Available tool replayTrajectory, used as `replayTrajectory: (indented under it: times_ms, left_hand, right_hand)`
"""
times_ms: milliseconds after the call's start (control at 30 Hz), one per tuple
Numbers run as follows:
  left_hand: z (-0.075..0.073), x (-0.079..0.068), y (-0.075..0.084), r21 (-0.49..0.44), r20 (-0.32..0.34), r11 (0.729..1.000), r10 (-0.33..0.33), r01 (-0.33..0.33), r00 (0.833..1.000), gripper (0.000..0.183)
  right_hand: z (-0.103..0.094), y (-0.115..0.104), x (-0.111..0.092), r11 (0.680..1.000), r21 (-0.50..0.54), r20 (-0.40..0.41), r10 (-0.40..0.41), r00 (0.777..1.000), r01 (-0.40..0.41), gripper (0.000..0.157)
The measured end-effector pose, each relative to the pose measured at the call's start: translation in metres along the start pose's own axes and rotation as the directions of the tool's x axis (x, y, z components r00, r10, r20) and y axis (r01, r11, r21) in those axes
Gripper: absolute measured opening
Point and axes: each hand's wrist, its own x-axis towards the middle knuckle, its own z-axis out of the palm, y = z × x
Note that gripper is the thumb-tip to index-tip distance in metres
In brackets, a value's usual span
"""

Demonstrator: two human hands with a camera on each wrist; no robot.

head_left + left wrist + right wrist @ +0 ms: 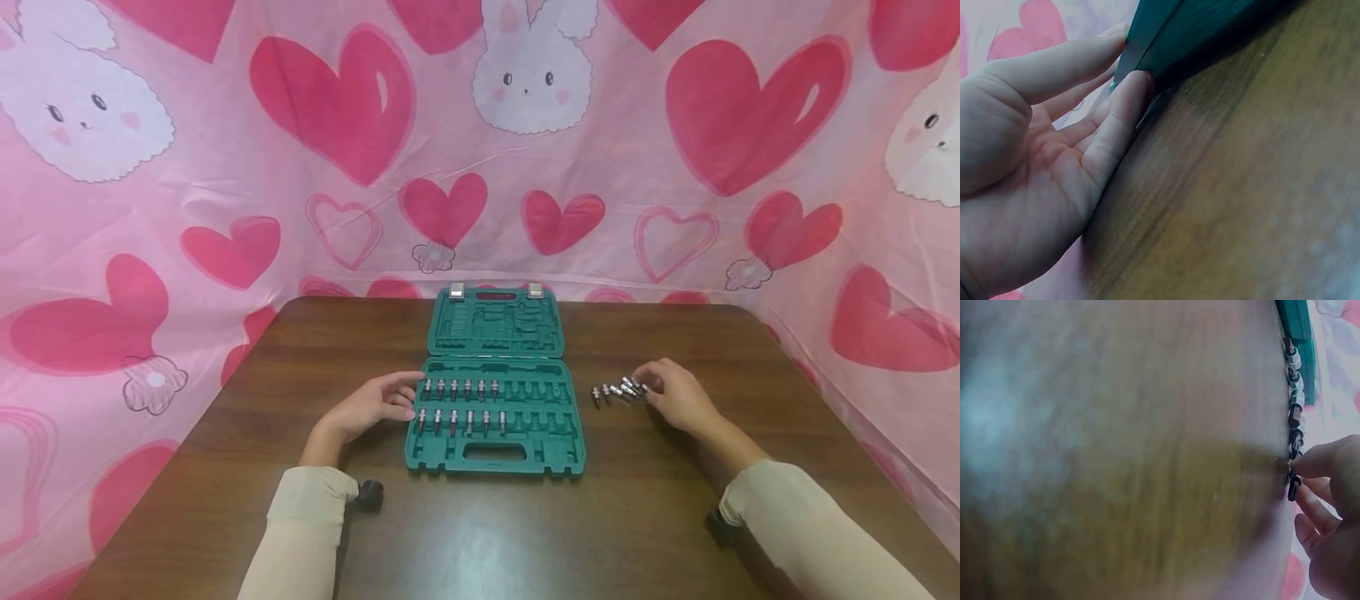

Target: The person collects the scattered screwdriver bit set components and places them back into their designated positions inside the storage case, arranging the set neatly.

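Note:
A green tool case lies open on the table. Two rows of silver bit sockets stand in the left part of its lower half, while slots on the right side have none. My left hand touches the case's left edge; in the left wrist view its fingertips rest against the green side wall. To the right of the case, a loose cluster of bit sockets lies on the wood. My right hand pinches a bit socket at the cluster's right end, partly hidden by the fingers.
The case lid leans back, with moulded recesses and two metal latches. A brown wooden table bears everything. Pink cloth with hearts and rabbits hangs behind and along both sides.

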Motion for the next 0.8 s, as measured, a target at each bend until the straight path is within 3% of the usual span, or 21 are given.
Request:
replayTrajectory:
  times_ms: [800]
  left_hand:
    - [0.0006,-0.0003,0.002,-0.001,0.0,1.0,-0.003,0.003,1.0,0.066]
  right_hand:
    - [-0.0015,-0.0015,0.0019,1.0,-0.004,0.003,-0.013,1.0,0.013,0.028]
